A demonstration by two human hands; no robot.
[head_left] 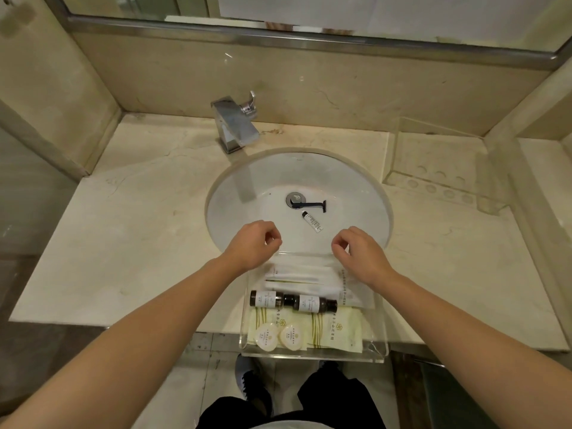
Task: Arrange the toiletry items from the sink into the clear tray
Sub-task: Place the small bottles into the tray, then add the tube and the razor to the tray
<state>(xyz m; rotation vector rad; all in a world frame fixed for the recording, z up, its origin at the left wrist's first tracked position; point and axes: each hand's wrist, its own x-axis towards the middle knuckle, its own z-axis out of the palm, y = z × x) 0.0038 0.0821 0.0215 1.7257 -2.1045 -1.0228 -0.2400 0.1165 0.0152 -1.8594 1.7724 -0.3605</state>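
Clear tray is overhanging the counter's near edge; both hands, left and right, are hovering loosely curled, gripping nothing. Razor and tube are lying in the sink; a nudge risks tipping the tray.

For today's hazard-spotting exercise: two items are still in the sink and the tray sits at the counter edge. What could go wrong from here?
1. The tray overhangs the counter edge; pressing its near end might tip it.
2. The razor lies by the drain, head exposed; a careless grab could nick a finger.
3. The tube lies on the sloping sink and may slide when nudged.
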